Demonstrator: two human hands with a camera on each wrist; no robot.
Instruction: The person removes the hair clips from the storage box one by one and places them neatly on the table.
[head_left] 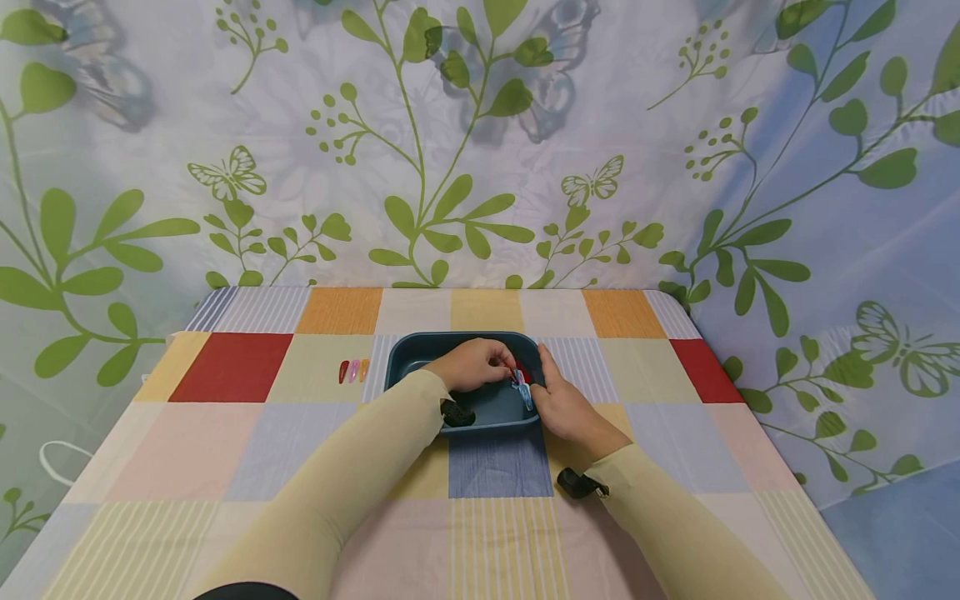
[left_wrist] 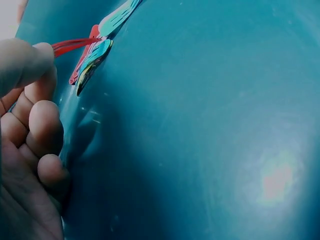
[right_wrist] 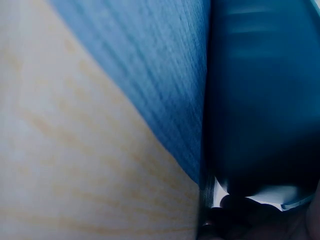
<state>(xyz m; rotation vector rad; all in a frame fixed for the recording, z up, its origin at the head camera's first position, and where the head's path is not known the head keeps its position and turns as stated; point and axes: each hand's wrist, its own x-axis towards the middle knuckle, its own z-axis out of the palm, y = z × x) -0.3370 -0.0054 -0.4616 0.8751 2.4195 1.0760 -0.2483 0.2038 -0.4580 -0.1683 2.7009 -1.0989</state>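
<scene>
A dark blue plastic tray (head_left: 495, 412) stands on the table. My left hand (head_left: 474, 365) reaches in over its far side and pinches a red snap hair clip (left_wrist: 70, 46) between thumb and forefinger, the other fingers curled loosely. Right at that clip's tip lies a small pile of hair clips against the tray wall, among them a mint-green one (left_wrist: 116, 20), a turquoise one (left_wrist: 95, 56) and another red one. My right hand (head_left: 564, 404) grips the tray's right wall, thumb at the rim and fingers along the outside.
Left of the tray, a dark red clip (head_left: 342, 372), a pink clip (head_left: 354, 372) and an orange clip (head_left: 364, 369) lie side by side on the patchwork tablecloth (head_left: 307, 450). A leaf-patterned curtain (head_left: 450, 150) hangs behind the table.
</scene>
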